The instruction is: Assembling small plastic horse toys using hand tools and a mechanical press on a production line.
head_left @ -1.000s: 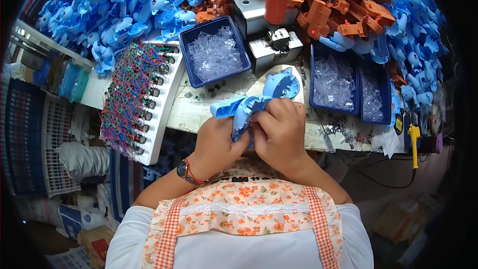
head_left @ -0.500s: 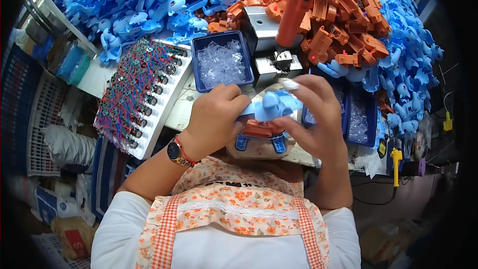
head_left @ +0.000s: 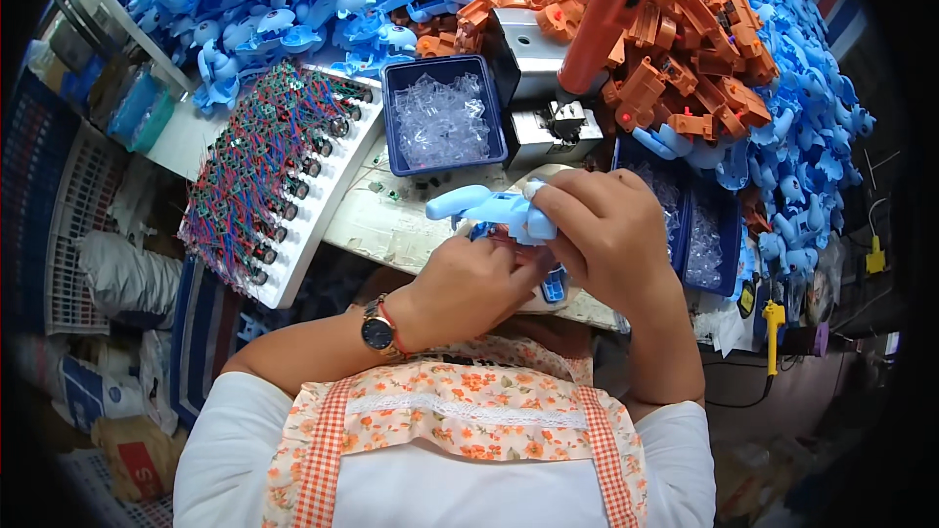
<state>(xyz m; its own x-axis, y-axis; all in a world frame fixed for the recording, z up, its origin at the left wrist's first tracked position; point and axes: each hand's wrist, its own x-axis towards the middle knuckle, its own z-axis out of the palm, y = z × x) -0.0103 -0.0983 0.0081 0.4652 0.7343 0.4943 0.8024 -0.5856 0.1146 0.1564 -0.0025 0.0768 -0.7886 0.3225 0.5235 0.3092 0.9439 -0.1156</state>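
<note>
- Nearest the camera is the person's floral apron bib (head_left: 460,411) with orange checked straps, worn over a white top.
- The left hand (head_left: 469,288), a wristwatch (head_left: 377,332) on its wrist, is curled shut around the underside of a light blue plastic toy part (head_left: 494,207), its fingers pressed against the part's lower edge.
- The right hand (head_left: 606,235) is closed over the same part from above and from the right, thumb and fingers pinching its right end; the part's rounded nose sticks out to the left.
- The part is held in the air just above the near edge of the tabletop (head_left: 391,225), between the two hands.
- To the left lies a white tray (head_left: 313,215) loaded with small parts trailing red and blue wires.
- Behind the hands stands a blue bin (head_left: 445,117) of clear plastic pieces; more blue bins (head_left: 704,235) sit to the right.
- A small metal press (head_left: 553,127) stands beyond, under a red handle (head_left: 606,15).
- Farthest back are heaps of blue shells (head_left: 274,0) and orange pieces (head_left: 685,49).
</note>
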